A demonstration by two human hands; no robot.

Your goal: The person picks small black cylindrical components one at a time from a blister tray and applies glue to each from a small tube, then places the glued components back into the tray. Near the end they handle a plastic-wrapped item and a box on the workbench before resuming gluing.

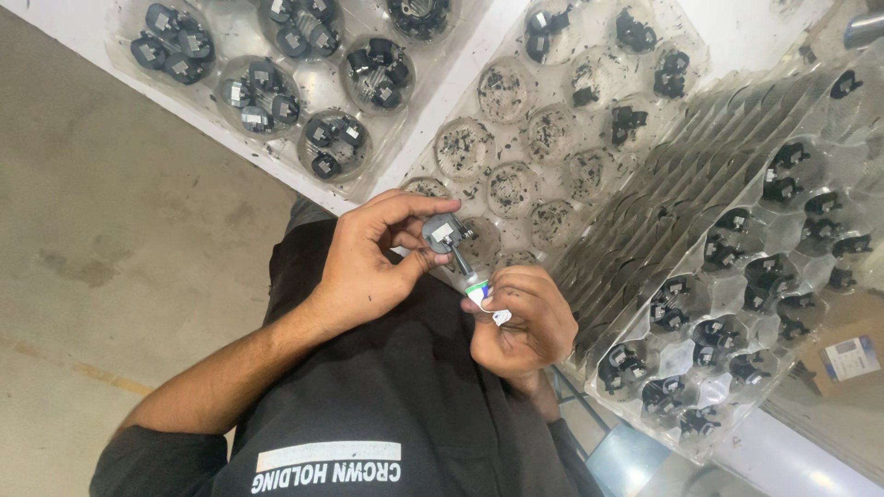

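Small round dark part (443, 231) (pale label) on slim tool tip (461, 266)

The left hand (368, 262) pinches a small round black part (443, 231); the right hand (520, 322) grips a small screwdriver (470, 281) touching it, near clear plastic trays (727, 304) holding similar parts.

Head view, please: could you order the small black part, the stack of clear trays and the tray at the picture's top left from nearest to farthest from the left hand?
1. Small black part: pinched in the left hand itself.
2. Stack of clear trays: to the picture's right, beyond the right hand.
3. Top-left tray: up at the bench edge, farthest.
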